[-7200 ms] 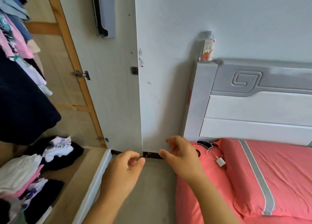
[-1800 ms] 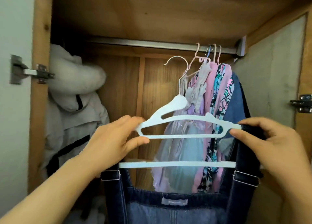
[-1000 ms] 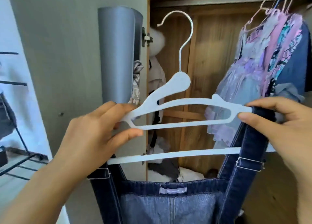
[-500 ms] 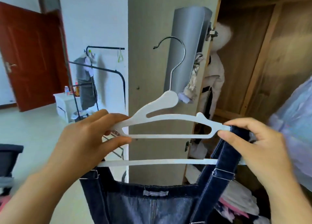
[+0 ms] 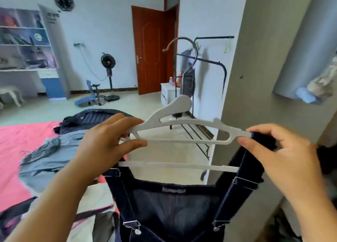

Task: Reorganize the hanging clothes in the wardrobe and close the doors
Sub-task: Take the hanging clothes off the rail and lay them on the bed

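Out in front of the open wardrobe door [image 5: 255,96], both hands hold a white hanger [image 5: 182,128] level with the denim overalls [image 5: 173,201] on it. Left hand [image 5: 107,143] grips the left end, right hand [image 5: 280,154] pinches the strap at the right tip, right by the door's edge. Open floor [image 5: 136,105] behind, pink bed [image 5: 14,150] to the left.

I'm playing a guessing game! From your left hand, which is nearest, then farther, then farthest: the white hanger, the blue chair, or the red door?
1. white hanger, in the left hand.
2. blue chair, tipped on the floor.
3. red door, across the room.
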Tool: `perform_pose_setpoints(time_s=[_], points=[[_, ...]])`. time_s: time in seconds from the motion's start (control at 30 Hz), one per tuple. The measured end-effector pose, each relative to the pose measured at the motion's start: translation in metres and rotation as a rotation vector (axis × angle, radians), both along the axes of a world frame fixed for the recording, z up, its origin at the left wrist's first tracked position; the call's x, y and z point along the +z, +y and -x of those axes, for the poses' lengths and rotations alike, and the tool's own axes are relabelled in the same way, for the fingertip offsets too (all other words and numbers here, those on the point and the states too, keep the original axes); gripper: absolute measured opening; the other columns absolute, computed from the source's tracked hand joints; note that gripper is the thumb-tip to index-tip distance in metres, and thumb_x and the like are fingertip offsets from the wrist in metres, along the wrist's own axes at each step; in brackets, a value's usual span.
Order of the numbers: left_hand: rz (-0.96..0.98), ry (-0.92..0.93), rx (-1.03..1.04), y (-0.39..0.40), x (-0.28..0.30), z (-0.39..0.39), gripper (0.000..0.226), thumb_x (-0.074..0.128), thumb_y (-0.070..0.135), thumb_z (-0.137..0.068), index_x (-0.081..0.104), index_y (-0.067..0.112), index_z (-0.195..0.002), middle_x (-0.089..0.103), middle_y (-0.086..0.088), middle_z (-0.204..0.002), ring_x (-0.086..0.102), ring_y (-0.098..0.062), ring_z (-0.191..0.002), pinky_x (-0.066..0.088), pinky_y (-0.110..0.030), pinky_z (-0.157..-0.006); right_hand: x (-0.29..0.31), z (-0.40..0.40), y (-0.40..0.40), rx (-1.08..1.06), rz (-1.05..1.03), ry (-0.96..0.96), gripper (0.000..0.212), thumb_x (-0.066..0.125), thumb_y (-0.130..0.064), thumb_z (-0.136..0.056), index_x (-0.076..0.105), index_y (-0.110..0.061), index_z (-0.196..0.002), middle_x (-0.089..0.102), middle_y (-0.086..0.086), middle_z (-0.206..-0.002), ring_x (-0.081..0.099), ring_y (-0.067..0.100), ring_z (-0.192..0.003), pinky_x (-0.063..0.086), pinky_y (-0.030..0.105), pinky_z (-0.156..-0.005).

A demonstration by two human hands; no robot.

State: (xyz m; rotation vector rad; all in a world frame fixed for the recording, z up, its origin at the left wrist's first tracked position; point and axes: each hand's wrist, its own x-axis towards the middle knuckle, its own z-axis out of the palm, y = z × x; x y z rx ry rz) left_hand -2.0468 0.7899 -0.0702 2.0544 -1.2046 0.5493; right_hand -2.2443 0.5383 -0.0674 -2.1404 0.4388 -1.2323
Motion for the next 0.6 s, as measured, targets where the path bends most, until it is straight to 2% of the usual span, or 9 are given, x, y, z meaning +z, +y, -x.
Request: perform_pose_setpoints(time_s=[0.1, 0.17, 0.2, 0.27, 0.3, 0.37, 0.47, 0.53, 0.6], points=[[0.023, 0.039, 0.109, 0.033, -0.006, -0.008, 0.044, 0.055, 0.063, -0.068, 0.054, 0.044, -0.109, 0.049, 0.034, -0.087, 0.049, 0.011, -0.073, 0.035, -0.021, -0.06, -0.006, -0.04, 0.015, 0.078, 0.062, 0.034, 0.016, 0.073, -0.048, -0.07, 0.063, -0.038, -0.075, 0.061, -0.029, -0.086, 0.056, -0.005, -0.078, 0.041, 0.007, -0.061], [0.042, 0.062, 0.163, 0.053, -0.01, -0.017, 0.042, 0.058, 0.06, -0.069, 0.053, 0.045, -0.108, 0.049, 0.033, -0.086, 0.049, 0.01, -0.072, 0.035, -0.019, -0.061, -0.009, -0.066, 0.027, 0.118, 0.136, 0.064, 0.03, 0.056, -0.061, -0.072, 0.06, -0.037, -0.089, 0.06, -0.028, -0.084, 0.054, 0.004, -0.076, 0.043, 0.016, -0.064], [0.048, 0.071, 0.197, 0.064, -0.011, -0.022, 0.043, 0.059, 0.059, -0.068, 0.053, 0.045, -0.108, 0.05, 0.033, -0.086, 0.05, 0.01, -0.072, 0.035, -0.017, -0.061, -0.011, -0.082, 0.033, 0.156, 0.163, 0.068, 0.033, 0.052, -0.062, -0.073, 0.059, -0.036, -0.092, 0.058, -0.028, -0.086, 0.055, 0.008, -0.076, 0.046, 0.027, -0.072], [0.043, 0.084, 0.271, 0.084, -0.015, -0.034, 0.044, 0.059, 0.059, -0.068, 0.052, 0.045, -0.11, 0.05, 0.033, -0.086, 0.05, 0.009, -0.073, 0.036, -0.016, -0.062, -0.016, -0.114, 0.046, 0.221, 0.193, 0.068, 0.033, 0.052, -0.06, -0.075, 0.06, -0.033, -0.093, 0.057, -0.026, -0.087, 0.058, 0.017, -0.08, 0.048, 0.048, -0.077], [0.036, 0.096, 0.308, 0.094, -0.017, -0.04, 0.045, 0.059, 0.059, -0.068, 0.052, 0.045, -0.11, 0.05, 0.032, -0.086, 0.05, 0.007, -0.073, 0.037, -0.019, -0.062, -0.018, -0.129, 0.053, 0.247, 0.208, 0.069, 0.032, 0.055, -0.058, -0.076, 0.061, -0.031, -0.091, 0.058, -0.023, -0.084, 0.058, 0.019, -0.081, 0.048, 0.053, -0.077], [0.027, 0.119, 0.378, 0.108, -0.023, -0.056, 0.044, 0.058, 0.061, -0.068, 0.053, 0.045, -0.109, 0.05, 0.03, -0.085, 0.049, 0.005, -0.073, 0.036, -0.024, -0.062, -0.02, -0.16, 0.062, 0.302, 0.224, 0.071, 0.033, 0.064, -0.058, -0.077, 0.065, -0.027, -0.088, 0.059, -0.016, -0.081, 0.059, 0.022, -0.081, 0.049, 0.053, -0.078], [0.036, 0.154, 0.464, 0.121, -0.032, -0.084, 0.045, 0.056, 0.066, -0.066, 0.053, 0.047, -0.107, 0.051, 0.031, -0.087, 0.049, 0.006, -0.073, 0.034, -0.025, -0.062, -0.02, -0.208, 0.071, 0.37, 0.216, 0.06, 0.034, 0.06, -0.049, -0.075, 0.068, -0.019, -0.089, 0.062, -0.003, -0.079, 0.058, 0.026, -0.076, 0.05, 0.051, -0.075], [0.048, 0.16, 0.52, 0.124, -0.037, -0.109, 0.046, 0.054, 0.067, -0.065, 0.051, 0.049, -0.108, 0.051, 0.031, -0.088, 0.049, 0.006, -0.075, 0.035, -0.025, -0.063, -0.02, -0.246, 0.073, 0.402, 0.195, 0.061, 0.023, 0.068, -0.036, -0.077, 0.069, -0.018, -0.09, 0.059, -0.007, -0.079, 0.058, 0.025, -0.079, 0.05, 0.054, -0.077], [0.057, 0.164, 0.567, 0.123, -0.042, -0.136, 0.048, 0.055, 0.066, -0.063, 0.049, 0.051, -0.109, 0.051, 0.032, -0.089, 0.049, 0.007, -0.077, 0.036, -0.024, -0.063, -0.02, -0.285, 0.073, 0.452, 0.163, 0.067, 0.017, 0.072, -0.028, -0.076, 0.069, -0.022, -0.092, 0.058, -0.019, -0.082, 0.056, 0.022, -0.087, 0.047, 0.055, -0.084]])
